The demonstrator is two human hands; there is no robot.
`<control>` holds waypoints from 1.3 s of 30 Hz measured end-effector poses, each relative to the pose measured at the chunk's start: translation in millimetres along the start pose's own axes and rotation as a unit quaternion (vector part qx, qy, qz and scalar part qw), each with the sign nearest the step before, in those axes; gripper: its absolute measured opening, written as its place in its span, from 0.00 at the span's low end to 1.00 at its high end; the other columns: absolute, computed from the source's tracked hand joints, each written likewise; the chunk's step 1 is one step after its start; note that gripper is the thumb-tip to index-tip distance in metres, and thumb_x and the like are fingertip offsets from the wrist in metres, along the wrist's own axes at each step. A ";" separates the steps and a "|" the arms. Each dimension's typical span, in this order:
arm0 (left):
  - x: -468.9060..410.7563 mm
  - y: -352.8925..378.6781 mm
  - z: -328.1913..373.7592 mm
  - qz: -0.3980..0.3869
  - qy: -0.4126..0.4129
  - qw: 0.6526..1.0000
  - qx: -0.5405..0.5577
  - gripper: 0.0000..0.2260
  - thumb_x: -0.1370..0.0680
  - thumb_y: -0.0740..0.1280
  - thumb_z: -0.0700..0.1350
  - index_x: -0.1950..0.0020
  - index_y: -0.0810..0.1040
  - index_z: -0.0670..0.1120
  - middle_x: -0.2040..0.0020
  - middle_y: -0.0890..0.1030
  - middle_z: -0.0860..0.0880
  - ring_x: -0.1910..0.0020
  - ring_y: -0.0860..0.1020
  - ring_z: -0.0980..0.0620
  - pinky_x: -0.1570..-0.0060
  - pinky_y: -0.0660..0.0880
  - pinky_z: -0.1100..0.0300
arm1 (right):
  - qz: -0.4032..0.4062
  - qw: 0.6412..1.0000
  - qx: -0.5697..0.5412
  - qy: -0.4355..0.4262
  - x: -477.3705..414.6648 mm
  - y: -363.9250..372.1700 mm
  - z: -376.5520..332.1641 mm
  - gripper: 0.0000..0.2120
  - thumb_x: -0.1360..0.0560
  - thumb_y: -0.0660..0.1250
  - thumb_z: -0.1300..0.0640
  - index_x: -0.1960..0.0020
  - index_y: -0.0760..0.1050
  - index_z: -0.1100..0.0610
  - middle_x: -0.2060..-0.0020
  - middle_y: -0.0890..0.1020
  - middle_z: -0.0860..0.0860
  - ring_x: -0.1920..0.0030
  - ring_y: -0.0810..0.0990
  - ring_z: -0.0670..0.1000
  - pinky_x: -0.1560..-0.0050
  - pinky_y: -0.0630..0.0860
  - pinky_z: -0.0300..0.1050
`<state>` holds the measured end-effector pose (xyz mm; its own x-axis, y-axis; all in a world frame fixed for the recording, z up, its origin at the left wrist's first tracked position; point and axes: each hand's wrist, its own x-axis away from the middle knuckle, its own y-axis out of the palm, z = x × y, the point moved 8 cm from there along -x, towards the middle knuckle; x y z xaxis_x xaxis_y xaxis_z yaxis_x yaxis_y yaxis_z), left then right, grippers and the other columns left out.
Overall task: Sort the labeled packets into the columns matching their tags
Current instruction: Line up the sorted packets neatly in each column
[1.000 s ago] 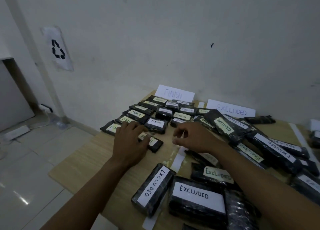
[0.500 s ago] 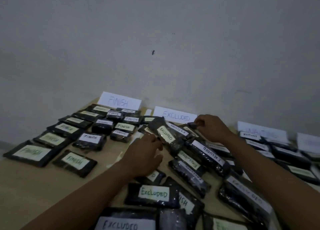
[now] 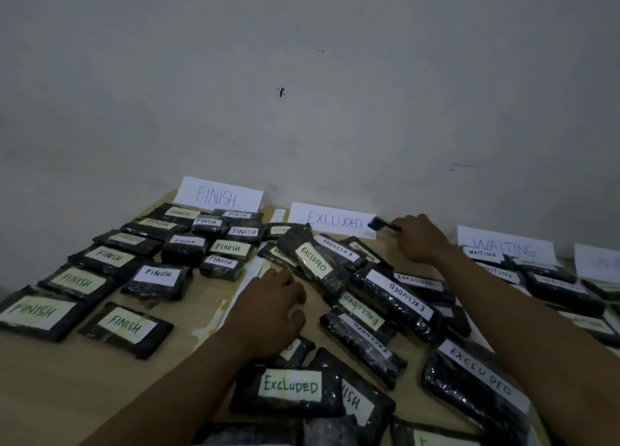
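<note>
Black wrapped packets with white labels cover a wooden table. A FINISH sign, an EXCLUDED sign and a WAITING sign stand against the wall. FINISH packets lie in rows at the left. EXCLUDED packets are piled loosely in the middle. My right hand grips a small dark packet at the far end, just in front of the EXCLUDED sign. My left hand rests knuckles up with curled fingers on a packet mostly hidden beneath it.
WAITING packets lie at the right, with a further partly cut-off sign beyond. White tape strips divide the columns. A packet reading "ISH" sits under an EXCLUDED packet in the near pile. The wall closes the far side.
The view swung right from the FINISH column to the EXCLUDED pile. My right hand reached to the far end by the EXCLUDED sign; my left hand moved from a FINISH packet onto the pile.
</note>
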<state>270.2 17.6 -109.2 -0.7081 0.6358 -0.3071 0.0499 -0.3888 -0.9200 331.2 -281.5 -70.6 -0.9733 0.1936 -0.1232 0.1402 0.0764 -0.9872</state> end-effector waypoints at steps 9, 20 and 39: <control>0.1 -2.3 -1.2 0.038 0.011 0.999 0.026 0.21 0.31 0.52 0.58 0.51 0.79 0.51 0.52 0.76 0.53 0.51 0.74 0.50 0.58 0.62 0.58 | -0.002 0.819 -0.572 0.052 52.7 -54.4 -33.5 0.07 0.20 0.60 0.62 0.50 0.77 0.60 0.62 0.80 0.58 0.66 0.78 0.56 0.70 0.73 0.43; 13.5 -73.2 -33.7 0.181 -0.138 0.932 0.283 0.06 0.25 0.69 0.41 0.61 0.80 0.49 0.66 0.79 0.56 0.65 0.76 0.62 0.63 0.70 0.69 | -0.092 0.754 -0.650 -0.016 105.4 -61.1 -134.7 0.11 0.24 0.56 0.68 0.47 0.76 0.64 0.65 0.77 0.61 0.73 0.75 0.57 0.74 0.73 0.44; 245.8 -128.1 -166.3 0.298 -0.399 0.851 0.167 0.07 0.24 0.65 0.43 0.60 0.81 0.50 0.63 0.81 0.55 0.63 0.77 0.59 0.64 0.69 0.63 | -0.212 0.873 -0.345 -0.273 158.0 19.1 -402.4 0.10 0.34 0.79 0.58 0.55 0.81 0.54 0.65 0.82 0.47 0.64 0.80 0.45 0.60 0.77 0.42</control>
<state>206.8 334.6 -107.3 -0.8867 -0.3442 -0.3087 0.4589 -0.7368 -0.4966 253.2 144.2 -68.1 -0.8795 -0.4753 0.0217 -0.3603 0.6354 -0.6830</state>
